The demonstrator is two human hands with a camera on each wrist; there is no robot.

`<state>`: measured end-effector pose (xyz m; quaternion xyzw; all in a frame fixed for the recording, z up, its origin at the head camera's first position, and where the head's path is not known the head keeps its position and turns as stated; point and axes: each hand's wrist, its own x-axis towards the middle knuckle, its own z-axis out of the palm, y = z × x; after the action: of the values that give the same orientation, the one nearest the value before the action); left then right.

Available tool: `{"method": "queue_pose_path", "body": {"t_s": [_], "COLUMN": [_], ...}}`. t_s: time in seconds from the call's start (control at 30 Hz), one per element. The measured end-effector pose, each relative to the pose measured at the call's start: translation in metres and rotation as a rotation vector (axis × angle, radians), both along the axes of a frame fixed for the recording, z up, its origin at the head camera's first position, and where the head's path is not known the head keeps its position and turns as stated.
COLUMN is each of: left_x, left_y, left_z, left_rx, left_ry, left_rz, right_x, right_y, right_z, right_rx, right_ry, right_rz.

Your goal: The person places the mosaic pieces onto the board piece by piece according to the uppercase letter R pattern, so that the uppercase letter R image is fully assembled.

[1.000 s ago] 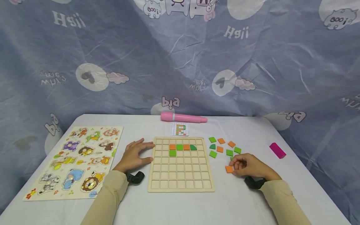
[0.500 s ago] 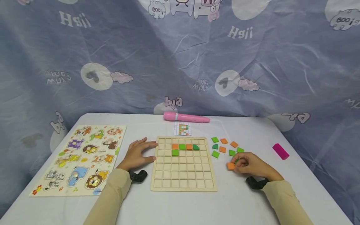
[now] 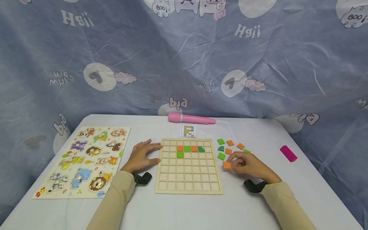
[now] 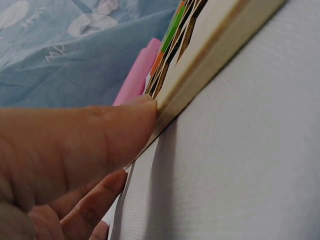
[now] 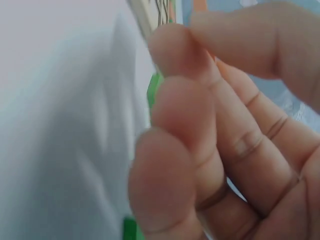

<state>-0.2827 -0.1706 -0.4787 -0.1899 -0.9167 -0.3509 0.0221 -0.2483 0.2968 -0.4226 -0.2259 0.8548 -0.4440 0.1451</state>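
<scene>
A square wooden grid board [image 3: 188,177] lies mid-table. In its upper cells sit orange and green square tiles, with a dark green quarter-round tile [image 3: 201,149] ending the row. My left hand [image 3: 142,157] is at the board's left side, fingers spread; the left wrist view has the thumb [image 4: 100,145] against the wooden edge. Right of the board, my right hand [image 3: 247,164] pinches an orange square tile [image 3: 226,165] between thumb and fingers. Only a sliver of that tile [image 5: 200,6] shows in the right wrist view, the other fingers curled beneath.
Loose orange and green tiles [image 3: 228,151] lie right of the board, some hidden by the right hand. Behind the board are a small pattern card [image 3: 187,130] and a pink marker-shaped stick [image 3: 191,119]. An animal puzzle board [image 3: 69,172] lies left, a magenta block [image 3: 288,153] right.
My right hand has moved left with the pinched orange tile, closer to the board's right edge. My left hand stays at the board's left side. The head view has shifted slightly.
</scene>
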Motion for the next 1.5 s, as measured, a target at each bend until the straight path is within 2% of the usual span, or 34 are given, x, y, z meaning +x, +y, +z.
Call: {"method": "queue_pose_path", "body": {"t_s": [0.43, 0.7, 0.97, 1.27, 1.5], "left_x": [-0.001, 0.000, 0.001, 0.000, -0.001], "left_y": [0.000, 0.000, 0.000, 0.000, 0.000], "left_z": [0.000, 0.001, 0.004, 0.005, 0.003], "left_rx": [-0.005, 0.000, -0.006, -0.008, -0.008], "left_ry": [0.007, 0.001, -0.004, 0.002, 0.000], "left_rz": [0.002, 0.003, 0.004, 0.002, 0.002], "right_x": [-0.012, -0.022, -0.030, -0.035, -0.036], "right_y": [-0.045, -0.075, -0.103, -0.130, -0.148], "right_z": [0.009, 0.006, 0.003, 0.004, 0.001], "right_rx": [-0.006, -0.008, 0.006, 0.007, 0.064], "right_ry": [0.033, 0.013, 0.029, 0.033, 0.045], "right_rz": [0.044, 0.038, 0.040, 0.054, 0.080]}}
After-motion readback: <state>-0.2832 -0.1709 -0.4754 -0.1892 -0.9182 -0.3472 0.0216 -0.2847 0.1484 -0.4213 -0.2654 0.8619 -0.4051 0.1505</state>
